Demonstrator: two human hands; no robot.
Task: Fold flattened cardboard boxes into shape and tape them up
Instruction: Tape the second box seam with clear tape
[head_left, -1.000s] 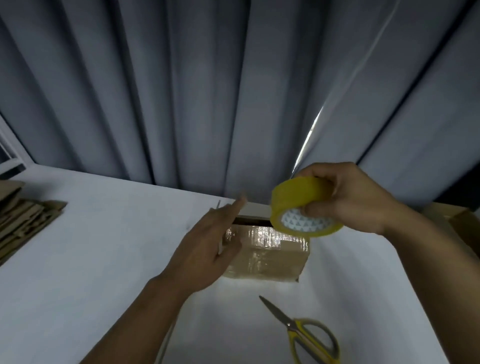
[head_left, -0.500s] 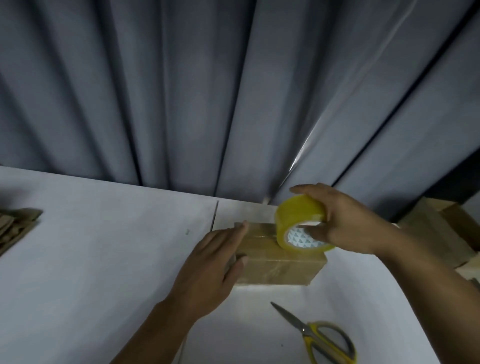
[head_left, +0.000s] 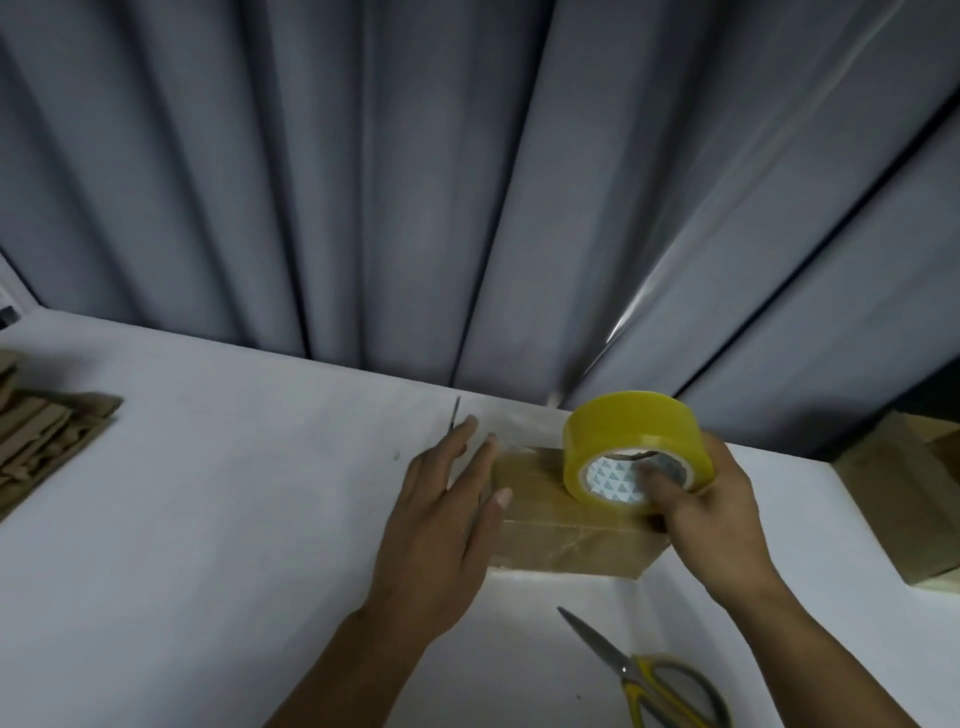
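A small folded cardboard box (head_left: 566, 540) with glossy tape on its faces sits on the white table (head_left: 218, 519) near the far edge. My left hand (head_left: 441, 525) lies flat against the box's left end, fingers straight, thumb on its top edge. My right hand (head_left: 706, 525) grips a yellow tape roll (head_left: 634, 441) that stands on its edge on the box's top right part, with fingers reaching into the roll's core.
Yellow-handled scissors (head_left: 649, 680) lie near the front right of the table. A stack of flattened cardboard (head_left: 41, 441) sits at the left edge. More cardboard boxes (head_left: 904, 493) stand off the table's right side. Grey curtains (head_left: 467, 182) hang behind.
My right hand brought the tape roll down from above the box onto its top. My left hand moved in against the box's left end and stays there.
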